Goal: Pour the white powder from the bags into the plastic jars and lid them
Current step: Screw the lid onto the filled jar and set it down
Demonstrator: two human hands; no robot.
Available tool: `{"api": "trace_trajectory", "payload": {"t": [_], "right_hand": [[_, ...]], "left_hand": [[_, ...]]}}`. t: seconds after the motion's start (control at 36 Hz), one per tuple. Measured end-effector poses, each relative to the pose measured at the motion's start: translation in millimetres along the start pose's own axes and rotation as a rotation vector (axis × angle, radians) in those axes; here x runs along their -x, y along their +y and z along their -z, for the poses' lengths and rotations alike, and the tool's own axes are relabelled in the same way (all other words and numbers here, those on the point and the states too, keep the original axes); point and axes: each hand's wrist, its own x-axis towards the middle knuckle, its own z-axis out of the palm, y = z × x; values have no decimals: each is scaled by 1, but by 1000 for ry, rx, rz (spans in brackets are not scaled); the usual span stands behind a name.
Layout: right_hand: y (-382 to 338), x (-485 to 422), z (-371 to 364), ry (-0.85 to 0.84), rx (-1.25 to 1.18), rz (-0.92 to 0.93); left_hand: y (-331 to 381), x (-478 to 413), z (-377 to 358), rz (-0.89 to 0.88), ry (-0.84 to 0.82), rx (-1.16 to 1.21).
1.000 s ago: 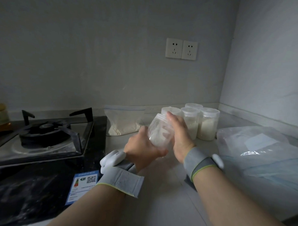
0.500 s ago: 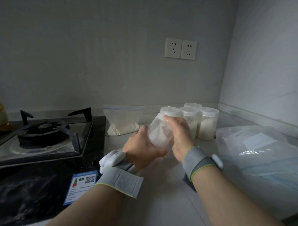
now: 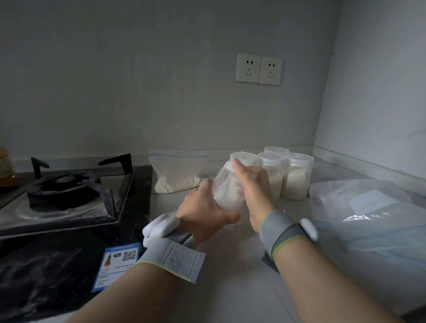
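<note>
Counter (image 3: 235, 269) — 3 jars (image 3: 297, 180), 1 powder bag (image 3: 176, 174), left grip (image 3: 204, 214) and right grip (image 3: 254, 189) clasping jar (image 3: 226, 187)

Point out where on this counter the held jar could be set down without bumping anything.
Bare counter lies under the forearms, between the stove and the heap of plastic bags. A narrower gap shows between the powder bag and the three lidded jars, partly hidden by the left hand and right hand gripping the held jar. Back right is crowded.
</note>
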Motion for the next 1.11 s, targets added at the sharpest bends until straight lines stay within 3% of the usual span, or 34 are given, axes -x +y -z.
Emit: {"api": "trace_trajectory", "payload": {"t": [0.11, 0.22, 0.33, 0.42, 0.72, 0.83, 0.97, 1.11], "right_hand": [[0, -2, 2, 62, 15, 15], [-3, 0, 1, 45, -156, 21], [-1, 1, -1, 73, -11, 85], [-4, 0, 1, 88, -55, 109], [-9, 0, 4, -39, -111, 208], [-10, -2, 4, 55, -123, 226], [-13, -7, 18, 261, -220, 82], [-2, -3, 26, 288, -74, -156]], "left_hand": [[1, 1, -1, -11, -10, -10], [2, 1, -1, -5, -12, 7], [2, 1, -1, 8, -5, 13], [3, 3, -3, 9, -8, 20], [3, 10, -5, 35, -4, 186], [2, 9, -7, 56, -6, 165], [-6, -1, -10, 138, -23, 91], [-10, -12, -15, 202, -74, -108]]}}
